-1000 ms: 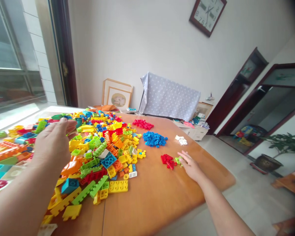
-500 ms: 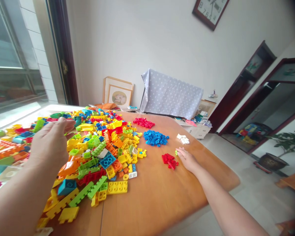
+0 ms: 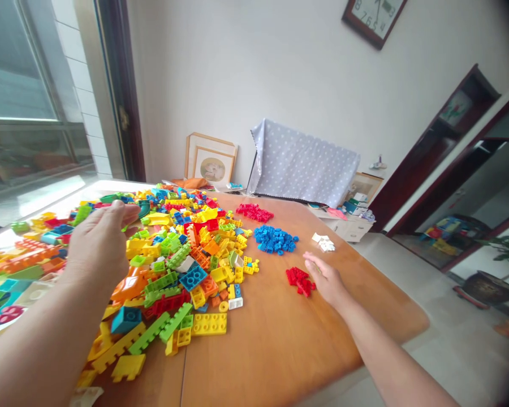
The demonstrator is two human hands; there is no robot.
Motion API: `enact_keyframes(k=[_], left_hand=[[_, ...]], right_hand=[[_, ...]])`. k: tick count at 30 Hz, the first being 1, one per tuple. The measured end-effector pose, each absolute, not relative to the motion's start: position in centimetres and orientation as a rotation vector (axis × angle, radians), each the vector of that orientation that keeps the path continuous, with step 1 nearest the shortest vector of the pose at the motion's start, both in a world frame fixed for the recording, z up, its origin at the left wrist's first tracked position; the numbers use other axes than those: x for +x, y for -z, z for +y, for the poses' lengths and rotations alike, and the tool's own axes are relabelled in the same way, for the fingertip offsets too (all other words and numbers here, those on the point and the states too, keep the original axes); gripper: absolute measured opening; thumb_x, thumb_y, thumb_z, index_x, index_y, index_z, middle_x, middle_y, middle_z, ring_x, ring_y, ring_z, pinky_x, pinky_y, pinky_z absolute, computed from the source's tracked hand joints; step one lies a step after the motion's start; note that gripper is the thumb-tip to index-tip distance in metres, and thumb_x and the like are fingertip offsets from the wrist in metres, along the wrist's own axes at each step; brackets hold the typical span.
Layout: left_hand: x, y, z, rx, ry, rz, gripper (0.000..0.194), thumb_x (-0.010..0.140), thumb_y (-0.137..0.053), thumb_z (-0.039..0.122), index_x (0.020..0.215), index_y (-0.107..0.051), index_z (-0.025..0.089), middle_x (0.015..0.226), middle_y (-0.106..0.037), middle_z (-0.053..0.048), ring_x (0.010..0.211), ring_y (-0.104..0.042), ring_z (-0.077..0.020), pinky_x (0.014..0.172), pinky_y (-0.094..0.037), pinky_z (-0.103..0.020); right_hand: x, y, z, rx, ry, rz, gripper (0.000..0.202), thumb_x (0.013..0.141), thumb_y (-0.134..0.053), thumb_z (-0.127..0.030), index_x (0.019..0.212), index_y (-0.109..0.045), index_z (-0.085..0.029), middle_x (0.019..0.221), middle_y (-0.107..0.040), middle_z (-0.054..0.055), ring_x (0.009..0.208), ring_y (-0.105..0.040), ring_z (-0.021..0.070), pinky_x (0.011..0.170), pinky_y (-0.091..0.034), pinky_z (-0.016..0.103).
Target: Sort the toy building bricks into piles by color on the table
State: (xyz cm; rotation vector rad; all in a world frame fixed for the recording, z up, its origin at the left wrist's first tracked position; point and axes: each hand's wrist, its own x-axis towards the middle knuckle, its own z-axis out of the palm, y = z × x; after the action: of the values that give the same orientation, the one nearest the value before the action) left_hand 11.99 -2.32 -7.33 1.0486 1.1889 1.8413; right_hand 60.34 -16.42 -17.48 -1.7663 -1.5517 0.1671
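Note:
My left hand (image 3: pixel 99 240) is over the big heap of mixed toy building bricks (image 3: pixel 199 246), its fingers and thumb drawn together. A speck of light green shows by those fingertips; whether it is held or lies behind, I cannot tell. On the right, my right hand (image 3: pixel 326 280) is just beside a small pile of red bricks (image 3: pixel 300 281), fingers bent toward the thumb. Whatever they grip is hidden. Beyond it lie a few white bricks (image 3: pixel 323 242) and a pile of blue bricks (image 3: pixel 275 239). Farther back is another red pile (image 3: pixel 254 212).
The wooden table (image 3: pixel 254 350) has a rounded right edge. A yellow brick plate (image 3: pixel 210 324) lies at the heap's near edge. Behind the table stand a dotted cloth cover (image 3: pixel 303 161) and framed pictures (image 3: pixel 212 161). A potted plant (image 3: pixel 487 288) is on the floor at right.
The view has shifted slightly, so the table and bricks appear farther right. My right hand has drawn back toward me, and the light-green brick at its fingertips no longer shows. The left hand stays over the heap.

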Motion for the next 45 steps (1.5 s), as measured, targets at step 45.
enact_keyframes(k=[45], left_hand=[[3.4, 5.5, 1.0, 0.312, -1.904, 0.831, 0.034, 0.092, -0.047, 0.052, 0.081, -0.061, 0.023, 0.083, -0.073, -0.004, 0.078, -0.069, -0.0160, 0.075, -0.053, -0.030]], right_hand=[[30.4, 9.9, -19.6, -1.024, -0.720, -2.555, 0.021, 0.095, -0.057, -0.032, 0.105, -0.074, -0.025, 0.096, -0.077, 0.002, 0.089, -0.071, 0.0179, 0.077, -0.047, 0.026]])
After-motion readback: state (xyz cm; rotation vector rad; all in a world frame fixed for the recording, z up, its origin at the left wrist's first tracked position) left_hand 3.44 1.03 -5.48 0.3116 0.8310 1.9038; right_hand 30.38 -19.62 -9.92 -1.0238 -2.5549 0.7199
